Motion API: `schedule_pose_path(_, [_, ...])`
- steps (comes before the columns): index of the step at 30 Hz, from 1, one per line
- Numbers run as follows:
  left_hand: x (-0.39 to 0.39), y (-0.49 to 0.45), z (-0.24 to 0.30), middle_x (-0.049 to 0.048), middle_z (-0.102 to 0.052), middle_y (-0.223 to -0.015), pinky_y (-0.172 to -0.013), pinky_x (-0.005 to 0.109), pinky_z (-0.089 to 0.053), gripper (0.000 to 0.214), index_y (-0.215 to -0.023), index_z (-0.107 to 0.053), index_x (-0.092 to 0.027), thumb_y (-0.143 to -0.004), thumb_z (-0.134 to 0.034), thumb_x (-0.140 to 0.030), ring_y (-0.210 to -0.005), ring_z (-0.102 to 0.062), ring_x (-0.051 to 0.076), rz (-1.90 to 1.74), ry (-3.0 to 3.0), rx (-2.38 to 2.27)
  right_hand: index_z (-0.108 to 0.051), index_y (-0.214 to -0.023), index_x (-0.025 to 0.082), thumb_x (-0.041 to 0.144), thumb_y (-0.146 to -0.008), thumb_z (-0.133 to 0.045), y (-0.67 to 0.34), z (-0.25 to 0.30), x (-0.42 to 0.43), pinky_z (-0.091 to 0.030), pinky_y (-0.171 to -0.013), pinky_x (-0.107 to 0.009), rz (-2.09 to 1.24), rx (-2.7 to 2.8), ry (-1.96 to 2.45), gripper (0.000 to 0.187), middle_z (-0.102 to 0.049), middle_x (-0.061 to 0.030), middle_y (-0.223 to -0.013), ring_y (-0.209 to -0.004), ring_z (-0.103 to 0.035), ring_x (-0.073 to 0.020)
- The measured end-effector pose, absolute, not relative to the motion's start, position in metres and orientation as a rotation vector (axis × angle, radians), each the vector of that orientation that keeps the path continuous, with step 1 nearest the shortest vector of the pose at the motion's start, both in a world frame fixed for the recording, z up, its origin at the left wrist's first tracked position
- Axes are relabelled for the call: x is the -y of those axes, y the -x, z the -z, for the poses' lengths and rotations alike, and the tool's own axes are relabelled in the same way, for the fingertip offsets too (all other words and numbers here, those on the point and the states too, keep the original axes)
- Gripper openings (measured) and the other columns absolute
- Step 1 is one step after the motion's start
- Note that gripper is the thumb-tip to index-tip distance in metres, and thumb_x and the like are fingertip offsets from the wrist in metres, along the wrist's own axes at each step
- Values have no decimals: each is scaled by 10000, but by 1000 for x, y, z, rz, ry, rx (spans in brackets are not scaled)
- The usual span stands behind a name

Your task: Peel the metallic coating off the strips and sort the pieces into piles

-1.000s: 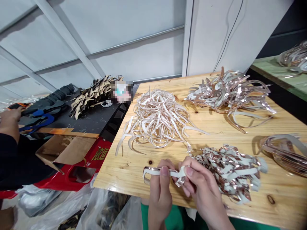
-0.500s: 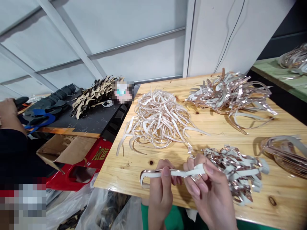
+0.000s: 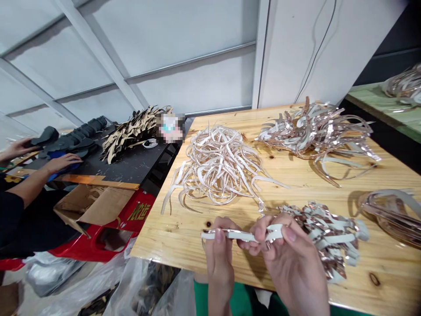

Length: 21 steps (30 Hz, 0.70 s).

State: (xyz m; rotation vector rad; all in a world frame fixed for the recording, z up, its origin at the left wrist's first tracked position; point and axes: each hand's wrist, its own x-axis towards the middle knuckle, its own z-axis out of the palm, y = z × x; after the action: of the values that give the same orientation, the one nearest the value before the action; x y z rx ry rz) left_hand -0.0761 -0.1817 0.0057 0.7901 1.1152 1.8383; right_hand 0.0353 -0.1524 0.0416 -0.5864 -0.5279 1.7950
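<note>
Both my hands hold one thin white strip with a shiny rose-gold face point(image 3: 241, 235) just above the near edge of the wooden table point(image 3: 289, 171). My left hand point(image 3: 221, 254) pinches its left end with thumb and fingers. My right hand point(image 3: 289, 259) pinches its right end, fingers curled. Right behind my right hand lies a pile of short rose-gold and white pieces point(image 3: 325, 237). A tangle of long pale strips point(image 3: 219, 164) sits further back at the table's middle.
A heap of shiny rose-gold strips point(image 3: 315, 129) lies at the back right, and a looped bundle point(image 3: 391, 213) at the right edge. To the left, another person's hands point(image 3: 61, 162) work at a black table with dark soles point(image 3: 79, 131) and tan pieces point(image 3: 131, 129). A cardboard box point(image 3: 95, 204) stands below.
My hands have drawn closer together on the strip and turned it edge-on. The other person's hands at the left moved, one now holding a dark sole.
</note>
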Motion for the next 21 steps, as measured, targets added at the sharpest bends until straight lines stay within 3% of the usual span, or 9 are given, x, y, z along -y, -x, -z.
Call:
schedule_pose_path(4, [177,67,-2,-1,-583,-723,-582,223,-450,330,-839,-699,-204,-987,-715,-499,-630,-530,135,-1917,-678,-993,-727,-740,206,380,-916,-807,-33,-43,154,-600,-620,-283,-1770,545,619,260,-687,-47,-791,-672,-643,-174])
schedule_pose_path(8, [175,56,-9,-25,-598,-744,-630,188,-489,215,-878,-718,-229,-1027,-704,-384,-649,-551,105,-2080,-723,-1036,-756,-798,207,387,-912,-831,-30,-41,156,-627,-686,-221,-1740,446,665,226,-727,-39,-845,-735,-689,-151])
schedule_pose_path(11, [176,50,-10,-25,-619,-758,-661,201,-520,228,-876,-714,-238,-1024,-705,-410,-681,-568,114,-2160,-721,-1067,-767,-829,215,323,-869,-888,-26,-36,160,-628,-689,-158,-1851,274,662,167,-726,-8,-826,-736,-696,-118])
schedule_pose_path(16, [183,50,-3,-17,-691,-848,-764,239,-599,288,-907,-698,-242,-939,-783,-515,-809,-680,142,-2207,-520,-1259,-765,-836,188,276,-822,-923,-19,-26,169,-680,-678,-224,-2074,93,659,182,-755,-19,-806,-696,-736,-148])
schedule_pose_path(21, [187,48,-3,-29,-723,-846,-714,216,-621,387,-917,-690,-243,-839,-858,-583,-789,-738,143,-2200,-392,-1340,-755,-829,158,181,-759,-943,-19,-27,170,-669,-603,-177,-2244,-66,626,202,-762,-10,-767,-617,-736,-120])
